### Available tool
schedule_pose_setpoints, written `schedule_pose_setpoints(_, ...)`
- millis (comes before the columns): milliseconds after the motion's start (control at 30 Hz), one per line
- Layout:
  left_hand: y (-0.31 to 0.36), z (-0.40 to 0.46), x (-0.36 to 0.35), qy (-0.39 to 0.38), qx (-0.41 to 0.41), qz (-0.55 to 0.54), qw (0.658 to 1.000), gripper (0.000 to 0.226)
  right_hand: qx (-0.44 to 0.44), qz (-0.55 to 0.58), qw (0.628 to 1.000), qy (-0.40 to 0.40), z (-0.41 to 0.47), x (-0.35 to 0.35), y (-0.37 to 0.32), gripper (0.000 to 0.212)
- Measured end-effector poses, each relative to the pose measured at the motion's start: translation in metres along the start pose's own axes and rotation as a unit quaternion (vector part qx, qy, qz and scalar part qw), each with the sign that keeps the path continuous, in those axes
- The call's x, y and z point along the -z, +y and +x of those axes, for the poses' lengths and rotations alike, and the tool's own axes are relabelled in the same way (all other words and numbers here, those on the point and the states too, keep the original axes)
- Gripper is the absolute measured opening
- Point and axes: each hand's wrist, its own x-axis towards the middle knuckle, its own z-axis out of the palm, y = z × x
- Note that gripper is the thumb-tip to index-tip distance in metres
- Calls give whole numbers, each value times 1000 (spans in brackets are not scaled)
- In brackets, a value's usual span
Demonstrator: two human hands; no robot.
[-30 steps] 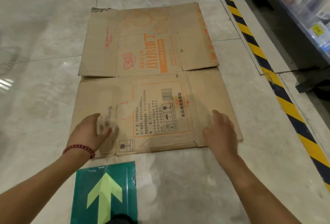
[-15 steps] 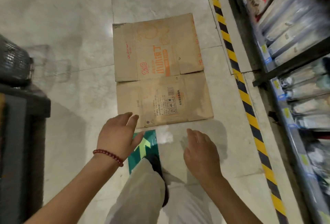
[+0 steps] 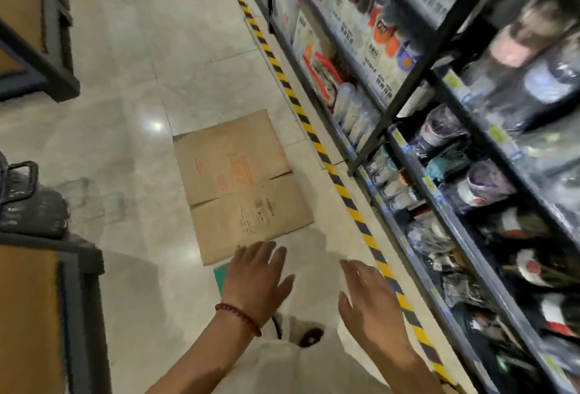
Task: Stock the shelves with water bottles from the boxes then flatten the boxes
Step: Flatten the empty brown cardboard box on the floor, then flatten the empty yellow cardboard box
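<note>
Both hands (image 3: 255, 280) (image 3: 368, 302) had lifted off the box (image 3: 238, 186), open and empty; it lay flat, shelves (image 3: 439, 148) at right looked stocked.

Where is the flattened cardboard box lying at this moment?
In the head view, the flattened cardboard box lies on the floor mid-frame, just left of the yellow-black stripe along the shelves, beyond both open hands.
</note>
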Motion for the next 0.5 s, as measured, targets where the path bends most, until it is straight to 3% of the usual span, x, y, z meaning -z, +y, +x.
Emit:
schedule_pose_setpoints(167,52,-2,13,22,-82,-5,996,41,-102,-17,992,66,-41,39,25,45)
schedule_pose_setpoints(333,111,3,17,11,-180,9,984,46,-192,27,973,124,-98,42,56,43)
schedule_pose_setpoints(500,167,-3,6,-42,-259,-3,965,50,-288,52,946,137,-157,48,80,40)
